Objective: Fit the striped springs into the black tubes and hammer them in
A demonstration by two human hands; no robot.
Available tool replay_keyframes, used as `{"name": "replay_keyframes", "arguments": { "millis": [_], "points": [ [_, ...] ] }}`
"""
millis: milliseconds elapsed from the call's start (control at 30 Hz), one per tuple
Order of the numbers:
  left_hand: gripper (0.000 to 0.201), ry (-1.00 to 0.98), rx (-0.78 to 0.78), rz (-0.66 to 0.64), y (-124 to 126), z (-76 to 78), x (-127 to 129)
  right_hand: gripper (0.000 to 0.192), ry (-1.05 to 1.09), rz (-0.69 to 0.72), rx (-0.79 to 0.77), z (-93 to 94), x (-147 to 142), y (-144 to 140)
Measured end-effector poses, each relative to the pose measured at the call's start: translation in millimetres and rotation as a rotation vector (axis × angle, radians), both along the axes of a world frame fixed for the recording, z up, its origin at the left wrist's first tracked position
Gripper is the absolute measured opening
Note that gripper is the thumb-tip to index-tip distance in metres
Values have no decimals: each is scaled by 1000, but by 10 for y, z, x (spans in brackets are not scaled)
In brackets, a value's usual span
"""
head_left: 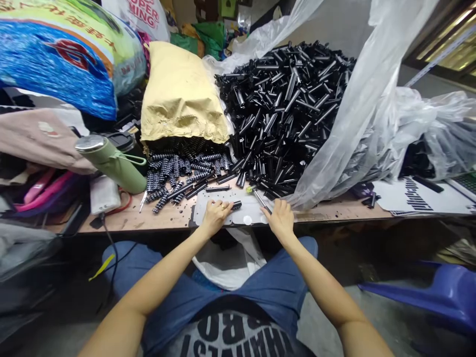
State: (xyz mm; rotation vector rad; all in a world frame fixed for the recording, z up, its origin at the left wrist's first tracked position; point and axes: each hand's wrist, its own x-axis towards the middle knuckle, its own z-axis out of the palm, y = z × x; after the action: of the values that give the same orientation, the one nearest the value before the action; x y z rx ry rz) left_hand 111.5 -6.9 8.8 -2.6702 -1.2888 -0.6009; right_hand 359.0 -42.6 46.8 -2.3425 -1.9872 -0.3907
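left grip: black tube | right grip: screwdriver

Behind the yellow sack, you had a white bag that read "SUPER" over "MING" in red letters. Left of that sack, the blue woven bag carried red characters too small to read. Your grey shirt bore large black letters, upside down and illegible.

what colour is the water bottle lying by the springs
Pale green bottle with a silver cap, seen in the head view.
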Motion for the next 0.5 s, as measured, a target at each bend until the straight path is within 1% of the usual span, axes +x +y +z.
{"name": "replay_keyframes", "arguments": {
  "millis": [33, 100, 167, 233, 333, 400, 500],
  "points": [
    [31, -1, 11, 5, -3, 3, 3, 44, 2, -16, -16, -17, -20, -47],
    [31, -3, 24, 11, -7, -4, 8, 38, 30, -36, -69, -26, -25, -127],
    [31, -1, 24, 17, -10, -24, 13, 31, 122, -29, -118, 17, -9, -202],
    [32, 1, 19, 29, -13, -48, 16, 29, 288, 33, -152, 99, -14, -296],
    [35, 8, 2, 50, -22, -66, 10, 34, 538, 148, -149, 195, -95, -473],
    [37, 17, -22, 63, -36, -60, 11, 35, 567, 140, -183, 211, -173, -572],
    [40, 38, -74, 81, -86, -35, 73, 32, 504, 92, -300, 258, -264, -637]
  ]
}}
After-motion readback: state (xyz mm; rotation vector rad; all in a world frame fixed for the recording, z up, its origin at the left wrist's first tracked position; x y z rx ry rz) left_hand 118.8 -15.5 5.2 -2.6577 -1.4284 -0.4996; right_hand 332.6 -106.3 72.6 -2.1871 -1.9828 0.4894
